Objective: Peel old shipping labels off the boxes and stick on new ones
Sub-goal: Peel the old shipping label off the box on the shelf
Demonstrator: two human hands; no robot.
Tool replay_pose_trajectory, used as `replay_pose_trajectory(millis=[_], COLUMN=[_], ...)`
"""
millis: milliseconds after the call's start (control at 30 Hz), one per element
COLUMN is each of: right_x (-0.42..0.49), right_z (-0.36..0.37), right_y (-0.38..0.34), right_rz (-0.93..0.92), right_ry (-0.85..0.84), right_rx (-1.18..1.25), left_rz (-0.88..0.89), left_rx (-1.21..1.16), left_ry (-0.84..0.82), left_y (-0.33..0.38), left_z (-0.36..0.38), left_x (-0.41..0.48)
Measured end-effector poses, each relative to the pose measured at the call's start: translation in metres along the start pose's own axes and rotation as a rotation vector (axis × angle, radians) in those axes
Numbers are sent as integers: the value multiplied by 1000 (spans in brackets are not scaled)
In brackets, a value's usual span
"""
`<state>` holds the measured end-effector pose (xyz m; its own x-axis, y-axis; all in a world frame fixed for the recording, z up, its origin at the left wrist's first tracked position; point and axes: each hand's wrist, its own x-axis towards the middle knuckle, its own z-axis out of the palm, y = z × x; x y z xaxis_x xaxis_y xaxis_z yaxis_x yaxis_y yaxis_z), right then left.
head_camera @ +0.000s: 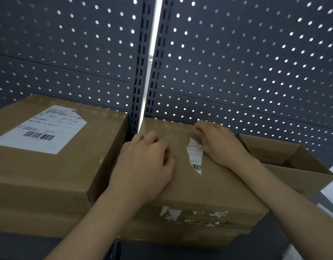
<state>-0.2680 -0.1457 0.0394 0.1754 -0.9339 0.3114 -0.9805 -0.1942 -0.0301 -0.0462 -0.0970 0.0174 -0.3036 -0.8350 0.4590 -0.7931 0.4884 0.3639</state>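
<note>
Head view, looking down onto a closed cardboard box [208, 184] in the middle, backed against a dark pegboard wall [255, 62]. On the box top, a torn strip of old label [195, 156], white, with a bit of barcode at its near end. Far end of the strip pinched between thumb and fingertips of the right hand [216, 143], close to the far edge of the box top. Cannot tell how much of the strip is lifted off the cardboard.

Left hand [143, 166] palm down on the left part of the same box top, fingers loosely bent, holding nothing, near the strip but apart from it.

On the front side of the box, ragged white paper scraps [193, 214] stuck in a rough line.

Just beside it on the left, a bigger box [49, 175], closed, with a white label [42, 128] flat on top: barcode toward the near edge, far right corner torn away.

To the right, behind the right forearm, an open box [293, 160] with flaps raised.
</note>
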Motion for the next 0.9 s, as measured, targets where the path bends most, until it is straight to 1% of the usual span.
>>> replay_pose_trajectory(millis=[133, 367, 500, 633, 800, 900], right_x=[2, 4, 4, 0, 2, 1], right_z=[0, 0, 0, -2, 0, -1], right_y=[-3, -5, -4, 0, -3, -5], right_rz=[-26, -76, -70, 10, -31, -54], right_ry=[-49, -74, -86, -16, -61, -68], right_rx=[-9, -93, -31, 61, 5, -77], left_rz=[0, 0, -2, -2, -2, -4], left_rx=[-4, 1, -1, -4, -6, 2], left_ry=[7, 4, -7, -6, 0, 8], left_y=[-1, -2, -1, 0, -1, -1], left_z=[1, 2, 1, 0, 1, 1], left_x=[0, 0, 0, 1, 0, 0])
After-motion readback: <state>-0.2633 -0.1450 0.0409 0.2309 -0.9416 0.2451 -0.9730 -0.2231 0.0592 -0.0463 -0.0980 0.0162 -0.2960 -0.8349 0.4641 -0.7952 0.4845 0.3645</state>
